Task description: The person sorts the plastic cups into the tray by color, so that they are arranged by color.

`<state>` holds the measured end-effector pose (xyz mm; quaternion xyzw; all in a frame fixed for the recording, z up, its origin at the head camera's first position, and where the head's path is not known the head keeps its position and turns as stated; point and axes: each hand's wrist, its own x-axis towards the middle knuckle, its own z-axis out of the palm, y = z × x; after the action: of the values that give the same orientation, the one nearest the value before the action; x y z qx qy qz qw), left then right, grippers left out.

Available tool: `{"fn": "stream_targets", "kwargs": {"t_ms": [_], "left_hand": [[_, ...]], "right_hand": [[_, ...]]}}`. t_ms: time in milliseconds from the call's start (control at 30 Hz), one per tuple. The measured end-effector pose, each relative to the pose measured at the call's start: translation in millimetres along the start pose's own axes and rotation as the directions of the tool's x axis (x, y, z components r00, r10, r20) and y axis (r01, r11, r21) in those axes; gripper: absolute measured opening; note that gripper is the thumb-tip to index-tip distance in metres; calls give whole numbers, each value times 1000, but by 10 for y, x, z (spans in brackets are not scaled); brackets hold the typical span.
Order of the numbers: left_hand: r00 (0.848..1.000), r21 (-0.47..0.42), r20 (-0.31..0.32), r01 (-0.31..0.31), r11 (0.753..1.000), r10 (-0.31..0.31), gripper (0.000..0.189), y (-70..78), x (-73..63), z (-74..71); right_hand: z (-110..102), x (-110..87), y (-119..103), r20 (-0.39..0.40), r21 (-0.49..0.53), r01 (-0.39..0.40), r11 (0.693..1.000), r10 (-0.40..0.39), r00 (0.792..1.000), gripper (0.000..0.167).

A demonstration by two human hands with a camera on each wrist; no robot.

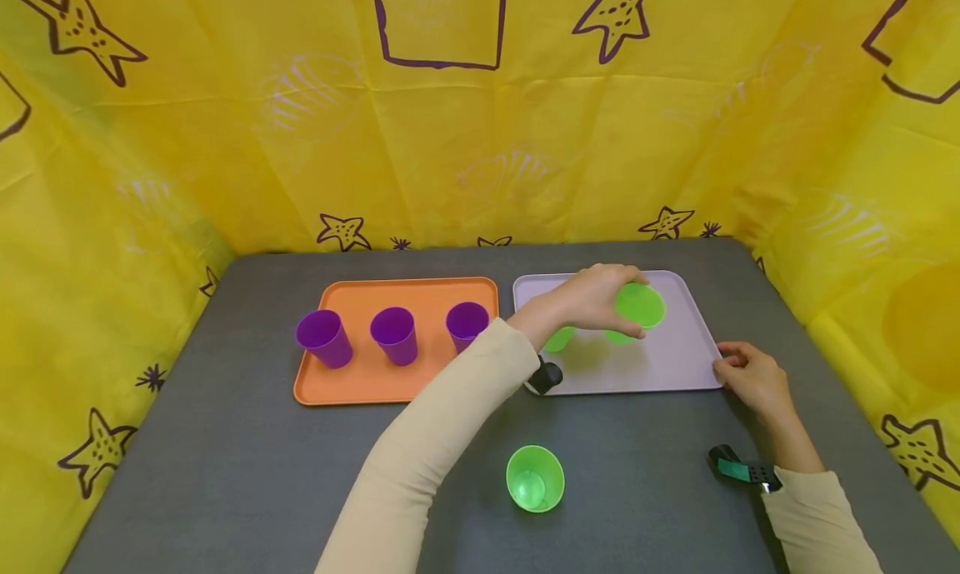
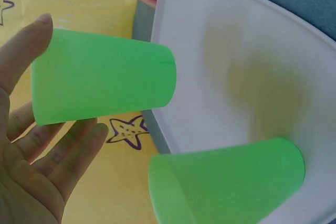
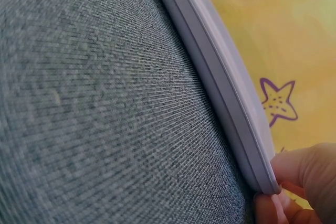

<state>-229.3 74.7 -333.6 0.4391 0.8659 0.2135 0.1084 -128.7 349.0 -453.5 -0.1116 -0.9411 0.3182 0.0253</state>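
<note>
My left hand (image 1: 596, 297) grips a green cup (image 1: 641, 306) near its rim, thumb on one side and fingers on the other, over the lavender tray (image 1: 675, 357). In the left wrist view, the held cup (image 2: 105, 77) has its base toward the tray. Another green cup (image 2: 236, 182) stands on that tray, mostly hidden behind my left wrist in the head view. My right hand (image 1: 756, 380) pinches the tray's near right corner between thumb and fingers, as the right wrist view also shows. A third green cup (image 1: 535, 479) stands upright on the table in front of the tray.
On the left lies an orange tray (image 1: 360, 391) with three upright purple cups (image 1: 394, 336) in a row; my left sleeve (image 1: 442, 424) partly covers the rightmost. Yellow patterned cloth (image 1: 450, 141) walls the grey table (image 1: 225, 474) at the back and sides.
</note>
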Motion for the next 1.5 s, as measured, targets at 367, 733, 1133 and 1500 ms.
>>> {"fn": "stream_targets", "kwargs": {"t_ms": [367, 733, 1133, 1500], "left_hand": [[996, 47, 38, 79, 996, -81, 72, -36, 166, 154], [994, 62, 46, 94, 994, -97, 71, -156, 205, 271], [993, 54, 50, 101, 993, -104, 69, -181, 218, 343], [989, 89, 63, 127, 988, -133, 70, -184, 221, 341]], "right_hand": [[2, -2, -3, -7, -2, 0, 1000, 0, 1000, 38], [8, -3, -9, -12, -12, 2, 1000, -2, 1000, 38], [10, 8, 0, -4, -16, -9, 1000, 9, 1000, 39], [6, 7, -8, -9, -14, -4, 1000, 4, 1000, 38]]}}
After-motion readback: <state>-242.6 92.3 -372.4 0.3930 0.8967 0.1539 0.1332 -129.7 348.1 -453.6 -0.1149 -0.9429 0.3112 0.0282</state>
